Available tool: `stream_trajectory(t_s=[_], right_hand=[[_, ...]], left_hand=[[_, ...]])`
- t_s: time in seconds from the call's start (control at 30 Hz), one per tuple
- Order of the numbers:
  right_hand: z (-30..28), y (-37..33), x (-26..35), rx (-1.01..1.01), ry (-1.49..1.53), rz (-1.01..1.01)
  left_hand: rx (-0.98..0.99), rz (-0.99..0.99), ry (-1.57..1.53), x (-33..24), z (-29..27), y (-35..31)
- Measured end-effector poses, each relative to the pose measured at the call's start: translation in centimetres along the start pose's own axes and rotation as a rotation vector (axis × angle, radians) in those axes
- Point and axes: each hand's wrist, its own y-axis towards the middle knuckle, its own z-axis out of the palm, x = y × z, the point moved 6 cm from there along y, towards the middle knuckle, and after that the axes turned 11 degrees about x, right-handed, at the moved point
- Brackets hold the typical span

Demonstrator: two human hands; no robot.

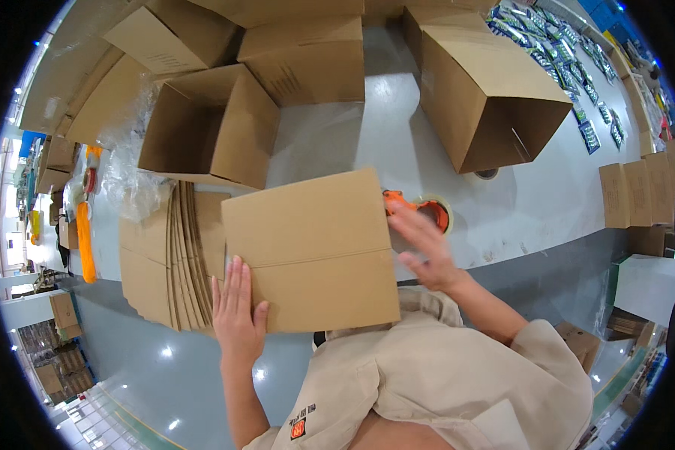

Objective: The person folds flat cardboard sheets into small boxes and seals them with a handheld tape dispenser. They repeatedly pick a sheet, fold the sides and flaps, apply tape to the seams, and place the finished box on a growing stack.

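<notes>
A brown cardboard box (315, 240) is in front of my body, a flat face turned up and a line running across it from side to side. My left hand (240, 311) lies against its left edge with fingers stretched out and the thumb apart. Just off its right edge is my right hand (430, 251), fingers extended and slightly blurred. Beyond that hand an orange tape dispenser (399, 200) lies on the table, partly covered by the hand and box. Left of the box stands a stack of flattened cartons (180, 259).
Opened cardboard boxes (244, 135) stand at the far left, and another box (487, 97) at the far right. Clear plastic wrap (131, 150) lies by the left boxes. Many small green packets (562, 56) cover the grey table's (502, 217) far right. A tape roll (487, 174) sits under the right box.
</notes>
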Motion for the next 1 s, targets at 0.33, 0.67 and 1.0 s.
stream_trajectory(t_s=[0.33, 0.67, 1.0], right_hand=[[2.8, -4.9, -12.4, 0.394, -0.737, 0.543], [-12.2, 3.6, 11.1, 0.193, 0.400, 0.568], [2.5, 12.7, 14.9, 0.664, -0.030, 0.591]], left_hand=[[-0.071, 0.081, 0.001, 1.1, -1.1, 0.2], [-0.157, 0.136, -0.096, 2.2, -0.2, 0.0], [-0.177, 0.107, -0.270, 2.8, 0.4, -0.3]])
